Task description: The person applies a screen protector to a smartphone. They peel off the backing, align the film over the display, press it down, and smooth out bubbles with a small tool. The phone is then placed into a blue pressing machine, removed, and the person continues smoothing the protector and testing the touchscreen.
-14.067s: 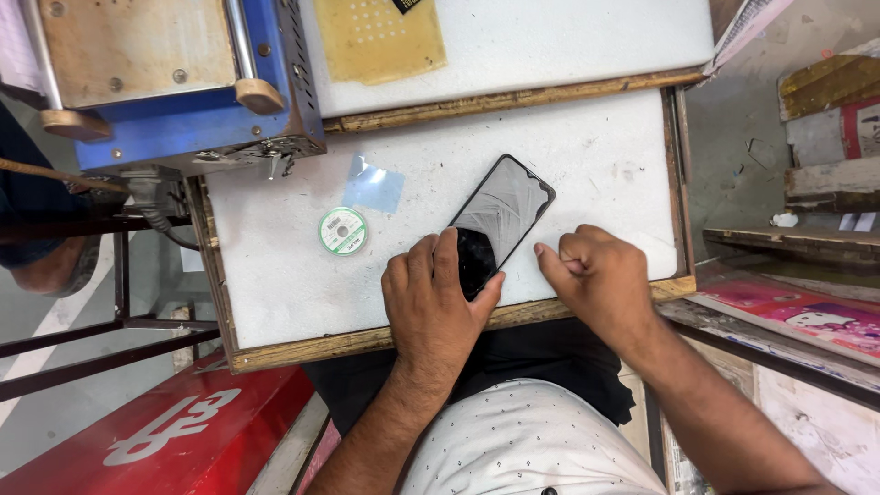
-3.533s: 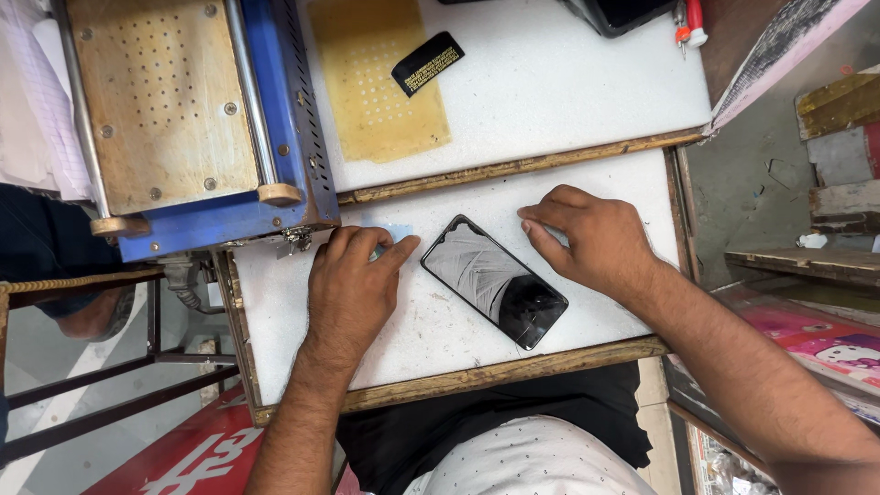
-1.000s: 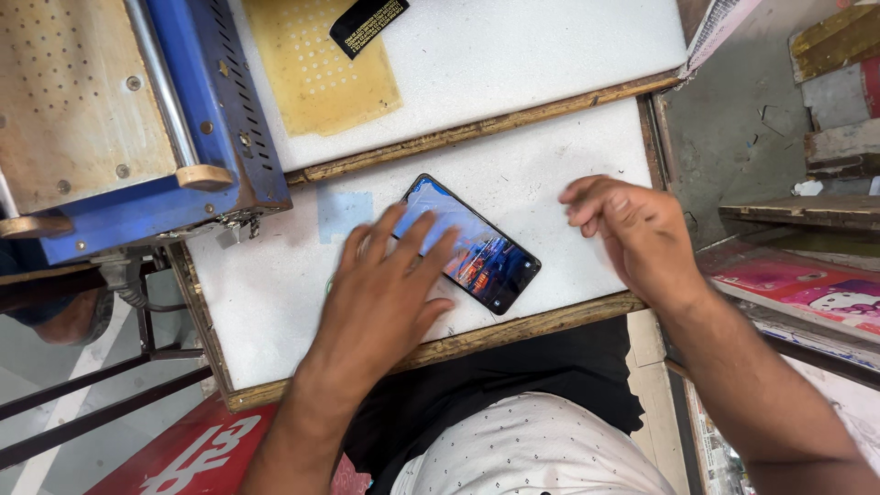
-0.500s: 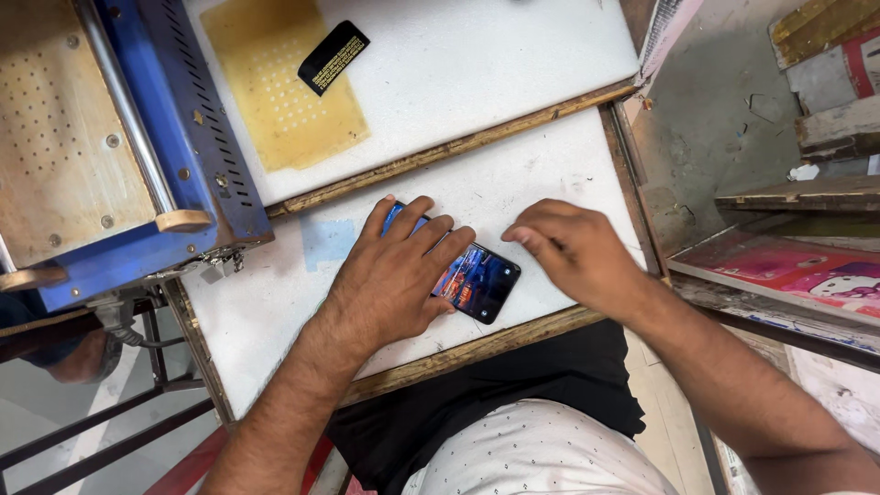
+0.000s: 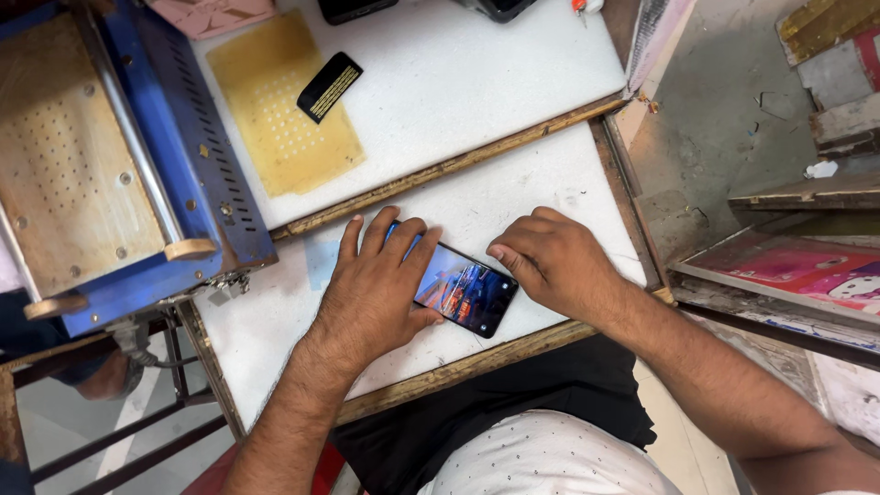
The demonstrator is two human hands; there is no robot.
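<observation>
A black smartphone [image 5: 466, 293] lies flat on the small white worktop [image 5: 541, 192], its screen lit with a colourful picture. My left hand [image 5: 376, 289] lies spread over the phone's left half, fingers pointing away from me, pressing it down. My right hand [image 5: 550, 261] sits at the phone's right end, fingers curled, with a fingertip touching the screen's upper right edge. Much of the phone's left part is hidden under my left palm.
A blue machine with a perforated wooden plate [image 5: 101, 174] stands at the left. Behind lies a larger white board [image 5: 513, 73] with a yellow perforated mat [image 5: 280, 115] and a small black tool [image 5: 330, 85]. Wooden strips edge both boards. Shelves and coloured sheets [image 5: 807, 275] are on the right.
The phone was dark and cracked-looking earlier; its screen now glows. My left hand moved onto the phone and my right hand came in to touch its right end.
</observation>
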